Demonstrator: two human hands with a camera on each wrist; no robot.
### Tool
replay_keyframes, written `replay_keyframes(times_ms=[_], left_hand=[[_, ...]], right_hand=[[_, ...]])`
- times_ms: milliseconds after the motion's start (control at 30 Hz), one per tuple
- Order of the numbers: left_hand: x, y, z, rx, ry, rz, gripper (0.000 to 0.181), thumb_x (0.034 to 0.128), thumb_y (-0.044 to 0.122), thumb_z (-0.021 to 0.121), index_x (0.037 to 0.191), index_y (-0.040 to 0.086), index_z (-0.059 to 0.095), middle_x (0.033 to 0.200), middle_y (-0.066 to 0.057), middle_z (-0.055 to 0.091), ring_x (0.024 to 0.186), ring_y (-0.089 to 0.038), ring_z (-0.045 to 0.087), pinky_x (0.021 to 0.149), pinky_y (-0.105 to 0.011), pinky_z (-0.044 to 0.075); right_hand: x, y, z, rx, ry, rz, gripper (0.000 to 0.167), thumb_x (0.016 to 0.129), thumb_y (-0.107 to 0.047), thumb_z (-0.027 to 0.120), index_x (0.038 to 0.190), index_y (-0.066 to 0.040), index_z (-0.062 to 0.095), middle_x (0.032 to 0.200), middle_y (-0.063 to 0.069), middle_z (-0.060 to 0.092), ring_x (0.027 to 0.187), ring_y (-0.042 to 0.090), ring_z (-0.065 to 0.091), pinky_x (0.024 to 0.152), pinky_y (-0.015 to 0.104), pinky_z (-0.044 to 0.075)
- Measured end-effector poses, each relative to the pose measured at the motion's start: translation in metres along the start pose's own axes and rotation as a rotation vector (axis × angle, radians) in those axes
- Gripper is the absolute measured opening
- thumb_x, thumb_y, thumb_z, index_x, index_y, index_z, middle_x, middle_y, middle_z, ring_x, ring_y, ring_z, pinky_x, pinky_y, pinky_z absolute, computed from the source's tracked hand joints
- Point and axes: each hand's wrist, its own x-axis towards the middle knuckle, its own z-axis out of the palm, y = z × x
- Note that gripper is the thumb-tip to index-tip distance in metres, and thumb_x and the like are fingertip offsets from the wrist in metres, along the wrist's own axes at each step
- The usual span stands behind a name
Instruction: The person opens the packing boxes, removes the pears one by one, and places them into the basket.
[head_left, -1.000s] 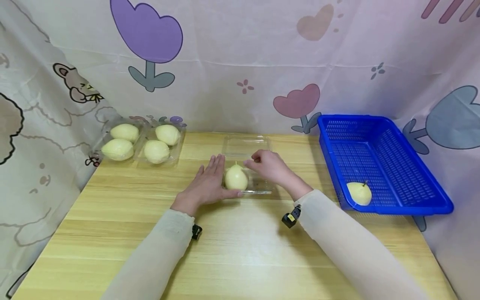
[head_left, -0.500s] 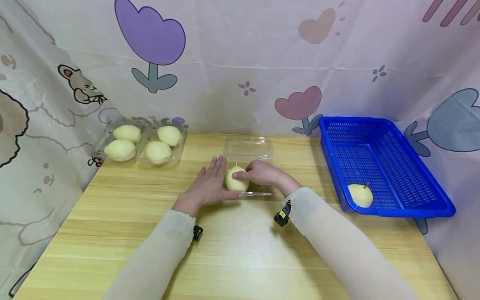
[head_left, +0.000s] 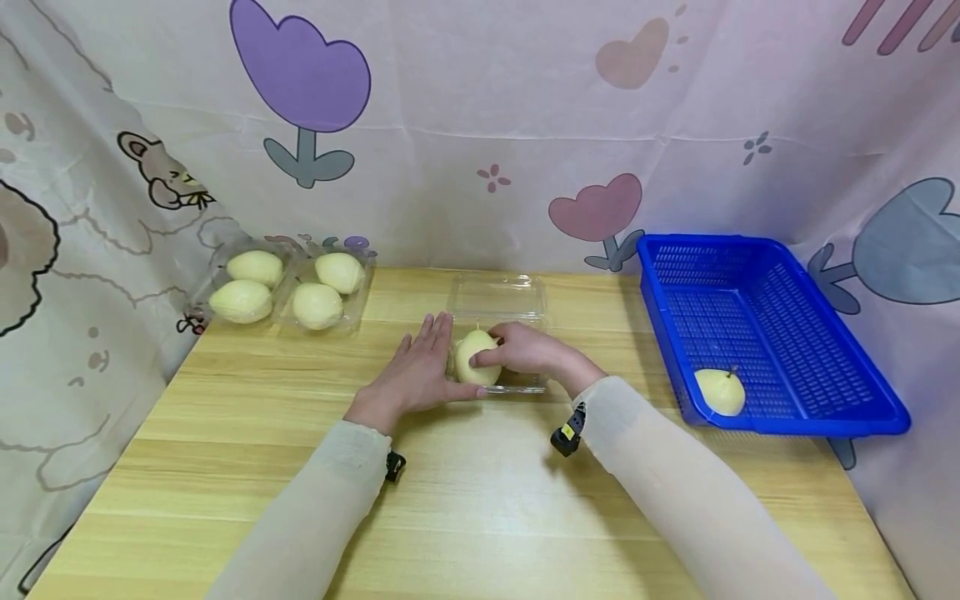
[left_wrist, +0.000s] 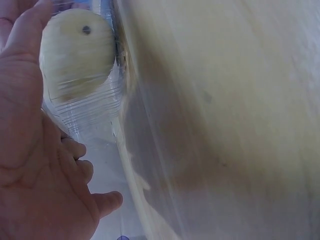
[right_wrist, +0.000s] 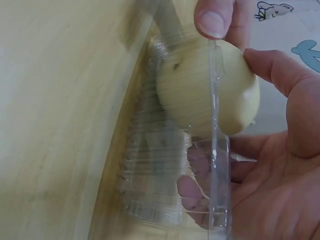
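Observation:
A pale yellow pear [head_left: 468, 345], stem up, sits in the left part of a clear plastic clamshell box [head_left: 522, 388] at mid-table. The box's lid [head_left: 498, 294] lies folded back toward the wall. My right hand [head_left: 534, 347] reaches into the box and grips this pear, thumb on its near side; in the right wrist view the other fingers [right_wrist: 190, 192] show through the clear wall. Along the box's left side rests my left hand [head_left: 414, 368], fingers straight and thumb stretched along the front edge. The left wrist view shows the pear [left_wrist: 80, 55] through the plastic.
Two clear boxes at the back left hold pears, among them a front-left pear [head_left: 241, 301] and a front-right pear [head_left: 317, 306]. A blue plastic basket [head_left: 817, 333] at the right holds one pear [head_left: 722, 392]. A printed cloth [head_left: 450, 108] hangs behind the wooden table [head_left: 480, 508].
My right hand has come from beside the pear to grip it, and the pear has shifted slightly to the right. My left hand stays against the box. The view has moved a little.

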Motion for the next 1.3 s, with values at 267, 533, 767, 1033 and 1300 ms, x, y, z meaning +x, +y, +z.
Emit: replay_keyframes(times_ms=[267,533,767,1033,1300], left_hand=[[-0.001,0.000,0.000,-0.008,-0.002,-0.002,0.140,0.0795,0.089,0.064,0.169,0.008,-0.007,0.178,-0.012,-0.006,0.165,-0.028,-0.009,0.133,-0.059,0.005],[0.000,-0.001,0.000,-0.006,0.012,0.007,0.140,0.0799,0.088,0.065,0.169,0.006,-0.007,0.178,-0.014,-0.005,0.164,-0.029,-0.009,0.133,-0.061,0.006],[-0.001,0.000,0.000,-0.001,0.011,0.004,0.141,0.0789,0.090,0.063,0.169,0.007,-0.007,0.178,-0.014,-0.005,0.165,-0.029,-0.007,0.133,-0.060,0.007],[-0.001,0.000,0.000,0.003,0.008,0.008,0.140,0.0797,0.090,0.063,0.169,0.006,-0.006,0.178,-0.015,-0.003,0.165,-0.030,-0.006,0.133,-0.061,0.008],[0.000,0.000,0.000,-0.002,-0.005,-0.009,0.142,0.0785,0.090,0.063,0.169,0.007,-0.008,0.178,-0.013,-0.005,0.165,-0.026,-0.009,0.133,-0.058,0.005]], right_hand=[[0.000,0.004,0.008,-0.045,0.062,-0.109,0.071,0.087,-0.034,0.085,0.142,-0.003,0.054,0.126,0.010,0.068,0.105,0.022,0.065,0.094,0.039,0.057],[-0.006,0.010,0.022,-0.261,0.276,-0.237,0.084,0.082,-0.022,0.090,0.151,-0.001,0.047,0.149,0.020,0.056,0.130,0.035,0.058,0.110,0.051,0.053],[-0.005,0.012,0.022,-0.315,0.294,-0.216,0.087,0.083,-0.039,0.089,0.149,0.000,0.049,0.142,0.020,0.059,0.124,0.034,0.060,0.103,0.049,0.056],[-0.005,0.008,0.018,-0.513,0.321,-0.186,0.082,0.082,-0.057,0.085,0.141,-0.004,0.061,0.138,0.015,0.062,0.126,0.033,0.057,0.109,0.053,0.049],[-0.002,0.009,0.023,-0.676,0.414,-0.188,0.071,0.082,-0.067,0.075,0.115,-0.006,0.063,0.111,0.010,0.066,0.106,0.030,0.057,0.091,0.045,0.048]])
